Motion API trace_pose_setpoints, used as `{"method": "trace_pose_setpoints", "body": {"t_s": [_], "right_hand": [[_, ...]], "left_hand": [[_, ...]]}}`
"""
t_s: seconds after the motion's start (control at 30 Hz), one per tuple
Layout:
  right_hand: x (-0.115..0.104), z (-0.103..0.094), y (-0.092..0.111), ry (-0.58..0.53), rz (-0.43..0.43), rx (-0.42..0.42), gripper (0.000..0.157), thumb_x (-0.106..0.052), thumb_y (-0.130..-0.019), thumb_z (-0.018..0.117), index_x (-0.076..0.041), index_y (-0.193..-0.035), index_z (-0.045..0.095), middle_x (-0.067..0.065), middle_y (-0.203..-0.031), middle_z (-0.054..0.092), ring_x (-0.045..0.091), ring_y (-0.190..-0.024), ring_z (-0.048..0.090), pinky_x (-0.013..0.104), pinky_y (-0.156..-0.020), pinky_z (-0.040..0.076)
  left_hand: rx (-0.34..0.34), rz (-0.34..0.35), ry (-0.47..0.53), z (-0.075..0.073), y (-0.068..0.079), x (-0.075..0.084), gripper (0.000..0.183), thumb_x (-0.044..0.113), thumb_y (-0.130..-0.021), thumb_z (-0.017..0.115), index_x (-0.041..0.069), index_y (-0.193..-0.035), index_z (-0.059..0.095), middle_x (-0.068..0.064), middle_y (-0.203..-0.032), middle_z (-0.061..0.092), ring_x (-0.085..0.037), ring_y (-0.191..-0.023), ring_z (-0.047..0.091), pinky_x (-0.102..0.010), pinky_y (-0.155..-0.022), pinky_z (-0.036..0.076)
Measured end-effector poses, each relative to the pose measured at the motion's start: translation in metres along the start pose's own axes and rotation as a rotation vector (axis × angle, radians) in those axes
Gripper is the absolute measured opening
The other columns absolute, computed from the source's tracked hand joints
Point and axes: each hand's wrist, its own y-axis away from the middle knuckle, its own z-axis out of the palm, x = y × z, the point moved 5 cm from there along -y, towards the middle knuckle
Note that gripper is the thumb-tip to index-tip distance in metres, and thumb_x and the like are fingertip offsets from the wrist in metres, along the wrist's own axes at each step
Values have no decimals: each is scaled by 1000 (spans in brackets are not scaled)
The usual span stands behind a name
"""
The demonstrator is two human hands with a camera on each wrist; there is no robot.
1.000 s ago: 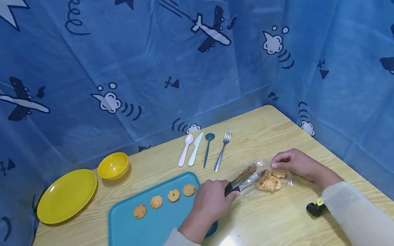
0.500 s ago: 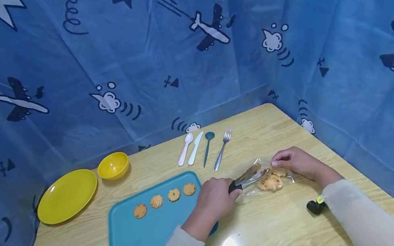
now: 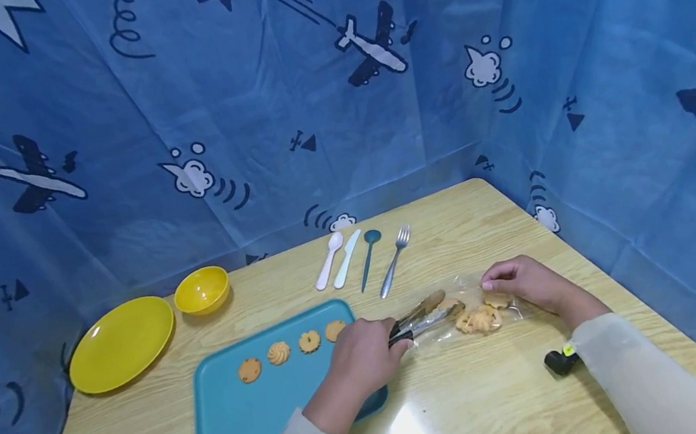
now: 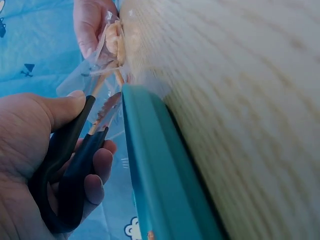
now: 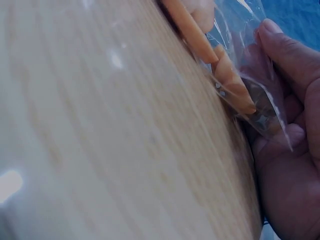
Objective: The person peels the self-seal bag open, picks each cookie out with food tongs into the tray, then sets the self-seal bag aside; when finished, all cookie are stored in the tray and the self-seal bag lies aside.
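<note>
My left hand [image 3: 364,355] grips black-handled tongs [image 3: 433,319] by their handles. In the head view, their metal tips reach into a clear plastic bag [image 3: 468,285] that lies on the table. Cookies [image 3: 478,319] are bunched in the bag, and one lies at the tips; I cannot tell whether it is clamped. The left wrist view shows the thumb and curled fingers around the tong handles [image 4: 80,172]. At the bag's far right, my right hand [image 3: 530,286] pinches the film between thumb and fingers. A teal tray [image 3: 236,426] beneath the left forearm bears a row of several cookies [image 3: 278,353].
A yellow plate [image 3: 121,347] and a yellow bowl [image 3: 202,291] stand at the back left. Behind the bag lie a pink spoon [image 3: 329,262], a pale knife [image 3: 346,260], a dark green spoon [image 3: 367,261] and a metal fork [image 3: 395,262]. A blue curtain [image 3: 278,110] surrounds the table.
My left hand and the tongs have drawn back to the left, and the tips have moved away from the main bunch of cookies. My right hand stays on the bag.
</note>
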Motion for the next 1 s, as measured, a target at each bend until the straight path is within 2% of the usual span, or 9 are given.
{"method": "trace_pose_setpoints", "body": {"t_s": [0.1, 0.3, 0.53, 0.73, 1.0], "right_hand": [[1, 0, 0, -3, -1, 0, 22, -25, -95, 74, -6, -107, 78, 10, -110, 74, 9, -97, 66, 23, -89, 51], [1, 2, 0, -19, 0, -14, 24, -24, -95, 74, -4, -107, 78, 12, -111, 74, 10, -98, 66, 23, -89, 52], [-1, 1, 0, -2, 10, 2, 24, -25, -95, 75, -5, -107, 78, 9, -108, 74, 9, -97, 66, 22, -89, 51], [-2, 2, -1, -18, 11, 0, 24, -25, -94, 75, -4, -107, 78, 8, -107, 74, 9, -96, 66, 22, -88, 51], [0, 1, 0, -8, 15, 4, 24, -24, -95, 74, -4, -109, 78, 7, -110, 74, 8, -98, 65, 22, -89, 51]], "left_hand": [[-2, 12, -12, -1, 0, 1, 51, 55, -98, 62, 16, -131, 70, 4, -55, 52, -11, -48, 46, -29, -45, 34], [7, 14, -3, 1, 0, 0, 47, 53, -98, 63, 16, -125, 73, 2, -63, 60, -11, -52, 49, -29, -45, 34], [37, 15, -9, -2, 8, -9, 51, 54, -98, 63, 16, -132, 70, 2, -62, 62, -12, -54, 55, -29, -47, 39], [69, 34, -37, -13, 26, -24, 49, 52, -98, 63, 15, -129, 71, -1, -74, 70, -13, -57, 57, -28, -47, 37], [148, 26, -74, -34, 66, -51, 48, 53, -96, 66, 17, -127, 72, -1, -90, 77, -16, -69, 68, -32, -54, 47]]}}
